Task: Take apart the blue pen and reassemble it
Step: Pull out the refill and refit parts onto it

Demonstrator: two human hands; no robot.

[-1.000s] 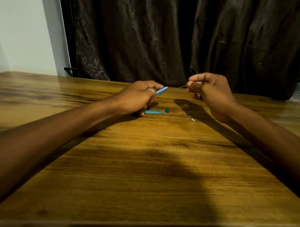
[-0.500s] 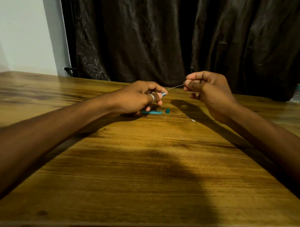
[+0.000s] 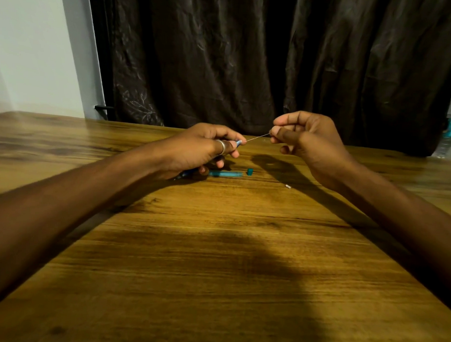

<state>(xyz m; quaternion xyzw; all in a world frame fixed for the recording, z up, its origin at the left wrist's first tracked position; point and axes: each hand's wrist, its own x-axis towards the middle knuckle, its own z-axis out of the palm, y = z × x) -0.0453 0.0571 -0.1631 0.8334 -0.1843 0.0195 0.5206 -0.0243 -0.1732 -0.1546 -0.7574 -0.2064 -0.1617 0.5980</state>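
My left hand (image 3: pixel 202 150), with a ring on one finger, is closed around the blue pen barrel (image 3: pixel 238 142); only the barrel's tip shows past the fingers. My right hand (image 3: pixel 304 140) pinches a thin refill (image 3: pixel 257 137) whose free end reaches the barrel's tip. On the wooden table (image 3: pixel 216 247) below lie a teal pen piece (image 3: pixel 225 174), a small teal cap (image 3: pixel 249 171) and a tiny white part (image 3: pixel 288 186).
A dark curtain (image 3: pixel 249 56) hangs behind the table's far edge. A plastic bottle (image 3: pixel 449 135) stands at the far right. A pale wall is at the left.
My hands have come closer together. The refill's end, apart from the barrel a second ago, now meets the barrel's tip. Less of the barrel shows beyond my left fingers.
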